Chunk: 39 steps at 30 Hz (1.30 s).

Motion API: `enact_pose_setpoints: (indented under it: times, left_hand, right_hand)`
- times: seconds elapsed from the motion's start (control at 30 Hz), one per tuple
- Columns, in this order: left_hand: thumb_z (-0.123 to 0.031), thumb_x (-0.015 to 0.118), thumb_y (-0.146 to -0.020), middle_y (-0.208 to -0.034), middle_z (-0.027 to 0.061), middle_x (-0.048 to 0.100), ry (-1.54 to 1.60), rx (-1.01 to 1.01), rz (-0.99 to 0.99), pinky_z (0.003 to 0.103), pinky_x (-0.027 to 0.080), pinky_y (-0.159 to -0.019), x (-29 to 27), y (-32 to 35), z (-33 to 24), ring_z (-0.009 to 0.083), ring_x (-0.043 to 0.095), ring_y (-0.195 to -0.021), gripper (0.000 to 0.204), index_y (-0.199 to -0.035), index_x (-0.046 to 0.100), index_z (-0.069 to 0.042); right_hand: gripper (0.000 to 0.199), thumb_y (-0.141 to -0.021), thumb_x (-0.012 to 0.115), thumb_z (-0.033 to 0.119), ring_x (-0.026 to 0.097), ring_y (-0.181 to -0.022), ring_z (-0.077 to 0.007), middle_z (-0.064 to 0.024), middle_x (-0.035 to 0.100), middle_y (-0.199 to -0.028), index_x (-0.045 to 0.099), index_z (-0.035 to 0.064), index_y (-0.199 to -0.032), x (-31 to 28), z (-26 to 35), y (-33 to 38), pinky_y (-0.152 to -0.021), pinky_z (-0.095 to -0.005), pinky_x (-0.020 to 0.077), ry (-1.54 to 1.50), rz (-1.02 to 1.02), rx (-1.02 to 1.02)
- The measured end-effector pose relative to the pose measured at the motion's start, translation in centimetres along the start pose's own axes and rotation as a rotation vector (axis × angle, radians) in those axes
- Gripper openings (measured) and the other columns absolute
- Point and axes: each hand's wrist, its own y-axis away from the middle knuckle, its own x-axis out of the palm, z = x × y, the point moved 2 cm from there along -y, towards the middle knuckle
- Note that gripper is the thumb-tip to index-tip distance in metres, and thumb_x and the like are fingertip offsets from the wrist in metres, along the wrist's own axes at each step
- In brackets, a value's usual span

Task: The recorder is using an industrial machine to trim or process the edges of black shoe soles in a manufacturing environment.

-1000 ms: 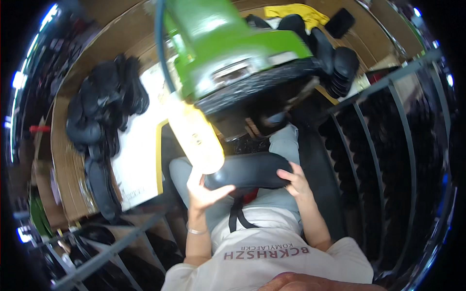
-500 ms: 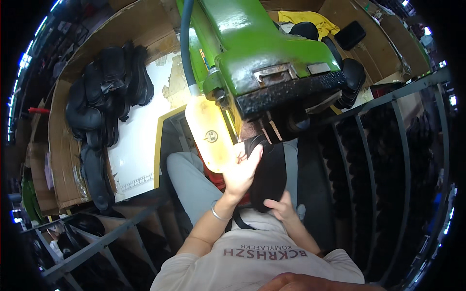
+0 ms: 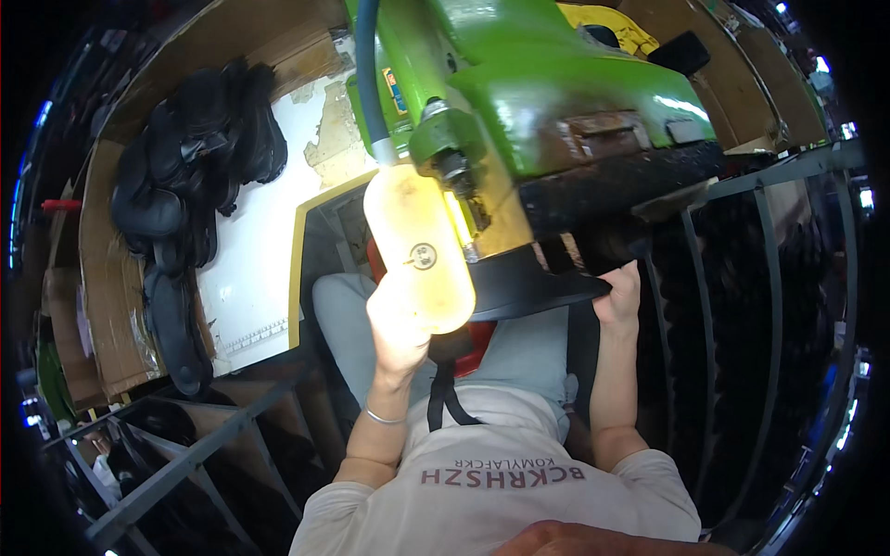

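A long black shoe-shaped piece (image 3: 542,296) lies crosswise under the head of a green machine (image 3: 579,102). At its right end, my right hand (image 3: 619,295) pinches the tip between thumb and fingers. My left hand (image 3: 397,324) is by the piece's left end, behind a pale yellow rounded panel (image 3: 422,250) that hides its fingers; I cannot tell how they grip. Just above the piece are the machine's black lower edge and small metal parts; the spot where they meet is partly hidden.
On the left, a white board (image 3: 246,269) and a cardboard box wall (image 3: 102,278) border a heap of black shoe pieces (image 3: 199,139). Metal racks (image 3: 185,477) flank me on both sides. A yellow cloth (image 3: 616,26) and a dark block (image 3: 680,54) sit in the far-right box.
The black piece has turned from lengthwise to crosswise. My right hand has moved up and right with its end; my left hand has gone left, behind the yellow panel.
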Motion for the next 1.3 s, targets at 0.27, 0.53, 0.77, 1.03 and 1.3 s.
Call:
enact_pose_setpoints:
  times: [0.27,0.53,0.77,1.03,1.3]
  left_hand:
    - [0.005,0.065,-0.075,-0.099,0.0100,0.062,0.080,-0.156,-0.179,0.026,0.046,-0.083,-4.8,3.5,-2.3,0.0140,0.059,-0.090,0.034,-0.108,0.054,0.006]
    - [-0.002,0.069,-0.076,-0.090,0.0032,0.065,-0.270,-0.254,0.318,0.024,0.047,-0.074,-4.1,1.8,-2.0,0.0095,0.058,-0.080,0.029,-0.102,0.060,0.006]
    - [-0.004,0.067,-0.082,-0.082,0.0022,0.063,-0.511,0.109,0.122,0.021,0.047,-0.069,2.3,-1.7,1.5,0.0080,0.058,-0.075,0.013,-0.091,0.062,0.003]
    - [0.009,0.062,-0.080,-0.088,0.0074,0.063,-0.280,0.032,-0.091,0.019,0.048,-0.070,2.6,1.3,2.4,0.0089,0.060,-0.078,0.020,-0.099,0.057,0.006]
    - [0.010,0.059,-0.081,-0.093,0.0078,0.063,0.203,-0.212,-0.008,0.019,0.048,-0.069,5.9,0.6,1.3,0.0071,0.059,-0.076,0.027,-0.106,0.050,0.005]
  right_hand:
    - [0.054,-0.056,0.063,-0.013,0.060,-0.089,-0.0148,-0.0051,0.058,-0.101,0.052,0.0054,-0.106,4.4,-2.7,-0.1,-0.078,-0.0265,0.0492,-0.028,0.187,0.135]
    - [0.042,-0.064,0.072,-0.009,0.061,-0.086,-0.0119,-0.0059,0.065,-0.095,0.059,-0.0009,-0.103,9.9,-2.1,0.0,-0.079,-0.0245,0.0485,0.221,0.451,-0.001]
    - [0.038,-0.077,0.071,0.011,0.059,-0.091,-0.0135,-0.0075,0.063,-0.102,0.057,-0.0034,-0.109,5.9,-5.3,5.0,-0.080,-0.0283,0.0482,0.351,0.385,0.219]
    - [0.035,-0.071,0.070,0.002,0.059,-0.088,-0.0131,-0.0090,0.062,-0.096,0.057,-0.0059,-0.102,-4.3,-6.5,12.5,-0.079,-0.0280,0.0488,0.254,0.196,0.323]
    - [0.027,-0.074,0.065,0.005,0.059,-0.081,-0.0120,-0.0050,0.060,-0.090,0.056,-0.0016,-0.099,-3.6,3.2,5.4,-0.074,-0.0232,0.0470,0.241,-0.155,-0.080]
